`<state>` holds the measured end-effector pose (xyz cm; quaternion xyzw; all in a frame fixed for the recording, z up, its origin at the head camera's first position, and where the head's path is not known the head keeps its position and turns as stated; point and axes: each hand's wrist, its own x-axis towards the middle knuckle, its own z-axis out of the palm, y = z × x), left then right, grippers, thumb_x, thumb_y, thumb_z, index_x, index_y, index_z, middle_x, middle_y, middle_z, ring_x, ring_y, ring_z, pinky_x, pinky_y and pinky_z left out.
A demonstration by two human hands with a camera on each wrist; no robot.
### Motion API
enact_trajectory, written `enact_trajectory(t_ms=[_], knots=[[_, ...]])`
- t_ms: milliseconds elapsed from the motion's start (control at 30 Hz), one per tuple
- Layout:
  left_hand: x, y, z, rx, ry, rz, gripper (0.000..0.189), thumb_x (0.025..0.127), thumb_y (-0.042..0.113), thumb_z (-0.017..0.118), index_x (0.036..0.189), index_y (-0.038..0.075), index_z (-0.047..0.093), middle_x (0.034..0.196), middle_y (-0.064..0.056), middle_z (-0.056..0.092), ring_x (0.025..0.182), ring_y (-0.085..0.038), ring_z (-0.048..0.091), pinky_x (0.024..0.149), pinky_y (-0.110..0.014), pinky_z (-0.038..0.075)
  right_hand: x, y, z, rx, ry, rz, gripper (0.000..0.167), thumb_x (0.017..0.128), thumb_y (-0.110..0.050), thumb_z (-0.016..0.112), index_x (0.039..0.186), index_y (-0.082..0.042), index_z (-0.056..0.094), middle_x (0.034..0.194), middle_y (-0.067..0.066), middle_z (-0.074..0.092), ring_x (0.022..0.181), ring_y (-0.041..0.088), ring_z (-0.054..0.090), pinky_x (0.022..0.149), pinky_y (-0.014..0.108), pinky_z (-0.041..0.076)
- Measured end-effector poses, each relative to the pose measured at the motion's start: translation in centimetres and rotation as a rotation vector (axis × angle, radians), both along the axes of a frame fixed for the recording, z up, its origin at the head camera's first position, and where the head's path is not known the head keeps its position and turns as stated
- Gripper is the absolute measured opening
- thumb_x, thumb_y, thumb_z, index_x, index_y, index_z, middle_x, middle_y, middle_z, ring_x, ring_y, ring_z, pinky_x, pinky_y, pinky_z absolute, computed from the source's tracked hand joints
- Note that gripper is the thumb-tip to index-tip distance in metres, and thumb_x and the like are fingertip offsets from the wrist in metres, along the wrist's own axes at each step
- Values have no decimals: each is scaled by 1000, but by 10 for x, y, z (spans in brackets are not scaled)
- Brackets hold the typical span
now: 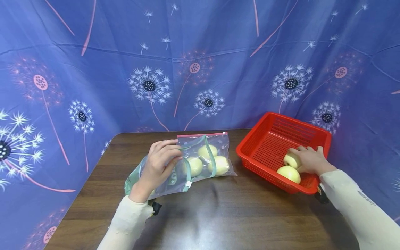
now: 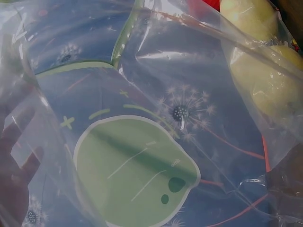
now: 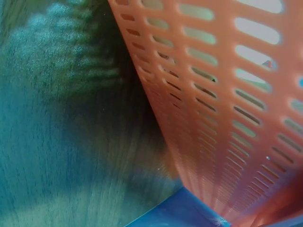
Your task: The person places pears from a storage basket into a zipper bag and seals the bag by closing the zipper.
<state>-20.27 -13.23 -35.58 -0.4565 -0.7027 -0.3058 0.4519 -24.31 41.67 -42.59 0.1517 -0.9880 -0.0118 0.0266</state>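
My left hand (image 1: 159,163) holds the rim of a clear zip bag (image 1: 178,180) with green trim, its fingertips at the open mouth. A white slider sits at the near corner of that mouth. In the left wrist view, the bag's green print (image 2: 137,175) fills the middle, and part of the hand shows blurred behind plastic. At the right, my right hand (image 1: 309,160) reaches into a red basket (image 1: 256,142), fingers curled over a pale yellow-green apple (image 1: 291,160). Against it lies a second apple (image 1: 289,174). The right wrist view shows only the basket's slotted wall (image 3: 203,94) and the tabletop.
A second clear bag (image 1: 223,142) with a red zip lies behind the green-trimmed one. Several apples (image 1: 221,166) show through the plastic there. Brown wooden tabletop (image 1: 237,215) runs along the front. A blue dandelion-print cloth (image 1: 231,62) hangs behind and at the sides.
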Motion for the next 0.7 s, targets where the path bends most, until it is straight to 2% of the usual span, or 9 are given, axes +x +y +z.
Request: enact_trajectory(t_ms=[167, 367, 700], knots=[[0, 0, 0, 5, 4, -6, 24, 102, 25, 58, 93, 5, 69, 95, -6, 71, 106, -31, 65, 91, -48, 43, 0, 0, 0, -1, 33, -6, 82, 57, -40, 89, 126, -10, 57, 109, 24, 59, 87, 43, 54, 72, 68, 33], [-1, 0, 1, 7, 10, -9, 23, 102, 25, 58, 93, 6, 69, 95, -6, 71, 105, -31, 65, 91, -48, 43, 0, -1, 5, 3, 46, -23, 83, 59, -37, 87, 130, -10, 54, 112, 25, 56, 90, 45, 53, 69, 65, 36], [-2, -1, 1, 3, 11, -12, 24, 102, 25, 58, 92, 5, 68, 95, -7, 71, 105, -32, 65, 91, -48, 43, 10, -9, 26, -26, 99, -48, 82, 62, -35, 88, 131, -9, 54, 112, 26, 56, 91, 45, 52, 68, 63, 35]])
